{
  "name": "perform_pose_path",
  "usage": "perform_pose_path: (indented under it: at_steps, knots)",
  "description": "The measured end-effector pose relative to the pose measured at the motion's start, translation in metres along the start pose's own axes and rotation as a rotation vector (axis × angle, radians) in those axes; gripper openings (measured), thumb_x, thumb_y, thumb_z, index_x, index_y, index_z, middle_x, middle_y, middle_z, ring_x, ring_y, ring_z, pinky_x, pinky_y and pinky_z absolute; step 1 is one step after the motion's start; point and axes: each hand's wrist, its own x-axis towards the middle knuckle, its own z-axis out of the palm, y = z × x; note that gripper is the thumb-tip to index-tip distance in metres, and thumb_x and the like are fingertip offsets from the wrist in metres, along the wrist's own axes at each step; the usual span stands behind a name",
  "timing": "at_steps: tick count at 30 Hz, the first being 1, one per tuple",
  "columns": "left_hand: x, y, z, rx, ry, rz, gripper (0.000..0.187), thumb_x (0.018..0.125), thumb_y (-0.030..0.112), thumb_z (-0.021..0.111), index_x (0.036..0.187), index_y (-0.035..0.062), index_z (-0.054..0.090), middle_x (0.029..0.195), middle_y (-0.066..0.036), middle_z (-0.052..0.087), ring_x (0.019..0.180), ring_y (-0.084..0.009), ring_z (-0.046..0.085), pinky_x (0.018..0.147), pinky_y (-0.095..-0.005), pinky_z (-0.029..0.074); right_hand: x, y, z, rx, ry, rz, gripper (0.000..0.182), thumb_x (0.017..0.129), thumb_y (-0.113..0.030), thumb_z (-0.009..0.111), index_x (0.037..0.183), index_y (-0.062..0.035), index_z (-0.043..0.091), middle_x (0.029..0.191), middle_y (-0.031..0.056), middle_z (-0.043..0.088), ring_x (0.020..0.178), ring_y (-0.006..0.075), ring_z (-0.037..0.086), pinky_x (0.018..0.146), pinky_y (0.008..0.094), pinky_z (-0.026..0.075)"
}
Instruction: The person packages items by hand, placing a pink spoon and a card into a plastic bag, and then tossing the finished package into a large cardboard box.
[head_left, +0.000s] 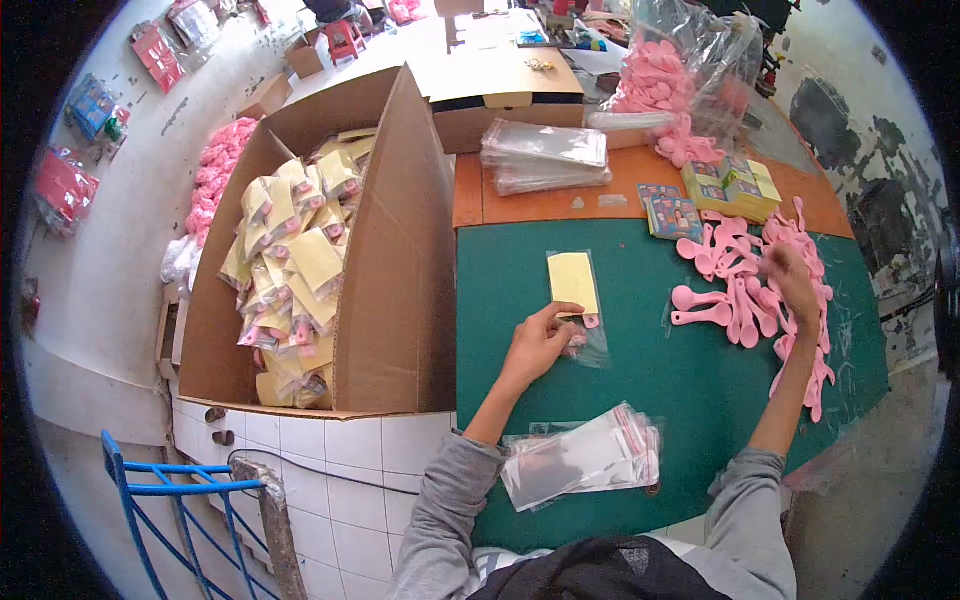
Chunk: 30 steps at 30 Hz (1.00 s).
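My left hand (pixel 543 343) is closed at the lower part of a clear plastic bag (pixel 597 350) lying on the green table mat. Inside the bag is a pale yellow card (pixel 572 282), and the end of a pink spoon (pixel 591 321) shows just below the card. My right hand (pixel 790 282) is over a spread of pink plastic spoons (pixel 742 312) at the right; motion blurs its fingers. Nearest to my body lies a fanned stack of clear bags (pixel 580 458).
At the left stands a large cardboard box (pixel 395 250) holding many filled bags (pixel 290 255). Behind the mat are stacked clear bags (pixel 545 155), printed cards (pixel 670 212), bundled cards (pixel 732 188) and a big bag of pink spoons (pixel 655 80). A blue metal frame (pixel 185 490) stands lower left.
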Motion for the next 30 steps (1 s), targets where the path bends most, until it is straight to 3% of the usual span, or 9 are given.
perform_pose_path:
  at_steps: [1, 2, 5, 8, 10, 13, 18, 25, 30]
  knots:
    - [0.002, 0.0, 0.001, -0.03, 0.009, -0.005, 0.025, 0.091, 0.009, 0.05, 0.114, 0.0058, 0.058, 0.094, -0.008, 0.066, 0.077, -0.0102, 0.061, 0.065, -0.0235, 0.051, -0.006, 0.052, -0.002, -0.693, 0.382, -0.001, 0.017, 0.081, -0.01, 0.059, 0.094, -0.0001, 0.056, 0.093, 0.0119, 0.056, 0.083, 0.0224, 0.059, 0.072, 0.0322, 0.048]
    - [0.002, -0.002, 0.003, -0.061, 0.019, -0.012, 0.024, 0.09, 0.011, 0.051, 0.112, 0.0052, 0.06, 0.093, -0.007, 0.066, 0.076, -0.0103, 0.061, 0.064, -0.0238, 0.051, -0.003, 0.044, -0.004, -0.831, 0.462, 0.11, 0.021, 0.08, -0.011, 0.06, 0.097, -0.0011, 0.055, 0.097, 0.0125, 0.054, 0.087, 0.0241, 0.057, 0.075, 0.0333, 0.047]
    - [0.004, -0.001, 0.003, -0.095, 0.025, -0.014, 0.023, 0.092, 0.011, 0.049, 0.109, 0.0035, 0.062, 0.097, -0.006, 0.065, 0.076, -0.0094, 0.059, 0.065, -0.0235, 0.05, -0.001, -0.058, 0.044, -0.316, 0.317, -0.055, 0.034, 0.078, -0.015, 0.065, 0.107, -0.0039, 0.051, 0.109, 0.0142, 0.049, 0.097, 0.0293, 0.052, 0.082, 0.0367, 0.044]
    - [-0.001, -0.001, 0.002, -0.185, -0.071, 0.002, 0.024, 0.092, 0.011, 0.048, 0.112, 0.0035, 0.06, 0.099, -0.005, 0.063, 0.084, -0.0107, 0.058, 0.071, -0.0241, 0.049, -0.007, -0.163, 0.103, 0.043, -0.02, -0.337, 0.047, 0.076, -0.019, 0.069, 0.117, -0.0067, 0.048, 0.122, 0.0159, 0.044, 0.108, 0.0345, 0.047, 0.089, 0.0402, 0.041]
    - [-0.007, 0.0, -0.002, -0.257, -0.12, -0.005, 0.024, 0.091, 0.009, 0.048, 0.113, 0.0038, 0.059, 0.101, -0.005, 0.061, 0.088, -0.012, 0.058, 0.075, -0.0246, 0.049, -0.017, -0.187, 0.14, 0.356, -0.239, -0.251, 0.053, 0.076, -0.021, 0.071, 0.121, -0.0076, 0.047, 0.127, 0.0165, 0.042, 0.113, 0.0357, 0.045, 0.096, 0.0419, 0.037]
    - [-0.018, 0.007, -0.008, -0.22, -0.065, 0.04, 0.022, 0.088, 0.004, 0.051, 0.109, 0.0035, 0.058, 0.103, -0.007, 0.06, 0.089, -0.0136, 0.059, 0.075, -0.0253, 0.049, -0.006, -0.213, 0.141, 0.354, -0.069, -0.326, 0.019, 0.073, -0.001, 0.067, 0.089, -0.0037, 0.056, 0.098, 0.0119, 0.049, 0.081, 0.0251, 0.057, 0.072, 0.0331, 0.048]
    - [-0.026, 0.018, -0.001, 0.415, 0.111, 0.312, 0.016, 0.082, -0.002, 0.058, 0.098, 0.0012, 0.056, 0.095, -0.008, 0.058, 0.088, -0.0185, 0.061, 0.071, -0.0287, 0.052, -0.009, -0.209, 0.139, 0.549, -0.044, -0.222, 0.025, 0.068, 0.001, 0.071, 0.088, -0.0046, 0.058, 0.1, 0.011, 0.048, 0.087, 0.0221, 0.057, 0.073, 0.0319, 0.05]
    - [-0.02, 0.005, 0.0, 0.375, 0.153, 0.308, 0.013, 0.08, 0.008, 0.067, 0.088, -0.0001, 0.061, 0.088, -0.008, 0.059, 0.078, -0.016, 0.063, 0.064, -0.0278, 0.054, -0.022, -0.194, 0.149, 1.193, -0.37, 0.337, 0.012, 0.083, -0.007, 0.064, 0.089, 0.0, 0.057, 0.089, 0.006, 0.059, 0.081, 0.0095, 0.058, 0.066, 0.0231, 0.051]
    - [-0.017, 0.002, 0.001, 0.336, 0.215, 0.221, 0.014, 0.08, 0.01, 0.068, 0.085, -0.0014, 0.062, 0.084, -0.006, 0.062, 0.076, -0.0123, 0.063, 0.065, -0.0252, 0.053, -0.019, -0.206, 0.148, 1.14, -0.328, 0.452, 0.011, 0.088, -0.008, 0.059, 0.086, 0.0013, 0.053, 0.081, 0.0079, 0.062, 0.072, 0.0112, 0.061, 0.064, 0.0226, 0.051]
